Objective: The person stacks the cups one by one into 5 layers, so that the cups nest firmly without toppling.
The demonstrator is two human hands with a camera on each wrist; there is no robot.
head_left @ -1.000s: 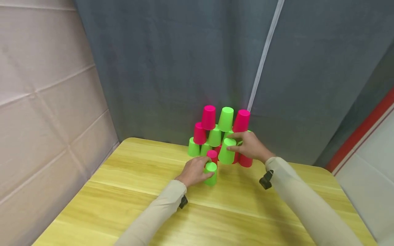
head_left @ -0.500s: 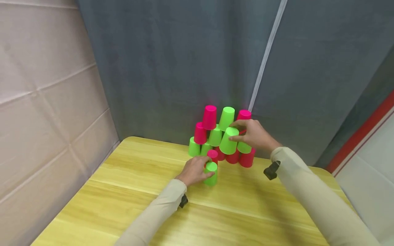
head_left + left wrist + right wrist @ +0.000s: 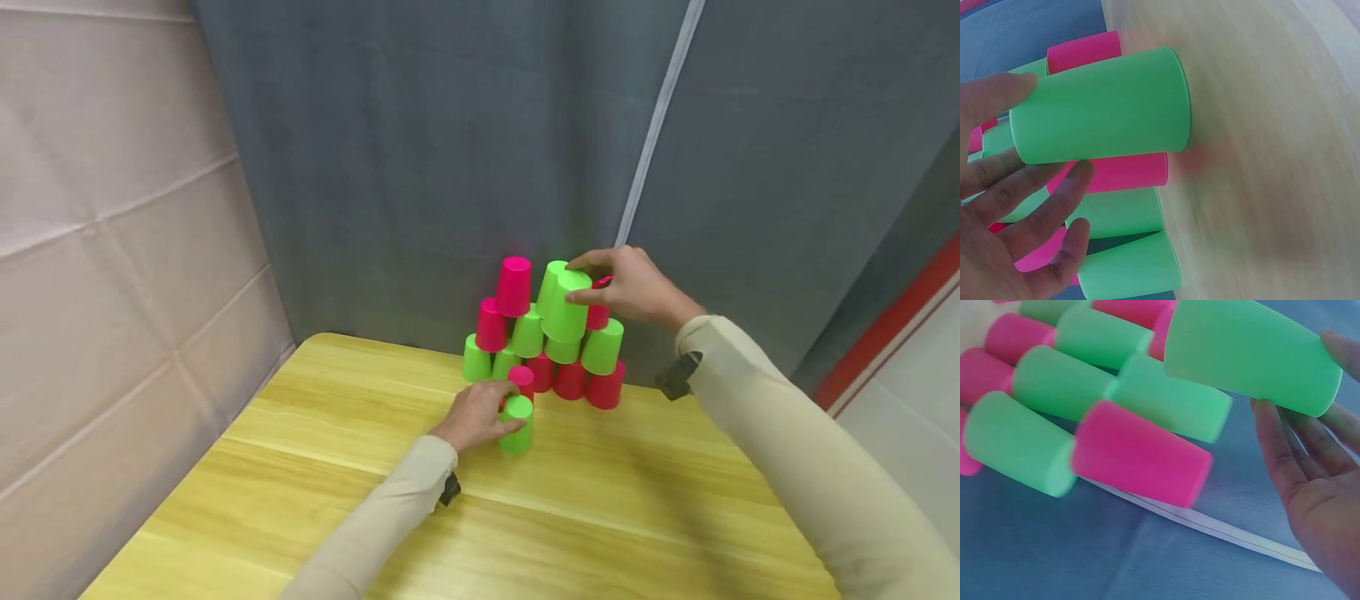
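Observation:
A pyramid of upside-down pink and green cups [image 3: 525,333] stands at the far edge of the yellow table [image 3: 600,517]. My right hand [image 3: 573,279] holds a green cup [image 3: 564,315] mouth down in the air, level with the pyramid's top row, in front of another green cup. In the right wrist view the thumb and fingers [image 3: 1275,444] pinch that green cup [image 3: 1241,356] beside a pink cup [image 3: 1141,456]. My left hand [image 3: 504,406] grips a second green cup [image 3: 516,425] standing on the table before the pyramid. The left wrist view shows that cup [image 3: 1104,109] between thumb and fingers [image 3: 1054,194].
A grey curtain [image 3: 450,167] with a white seam hangs right behind the cups. A beige padded wall [image 3: 112,292] borders the table on the left. A red and white strip [image 3: 892,325] runs at the right. A pink cup [image 3: 521,377] stands just behind the left hand's cup.
My right hand has lifted its green cup from low in front of the pyramid up to the top row. The left hand and its cup have stayed put.

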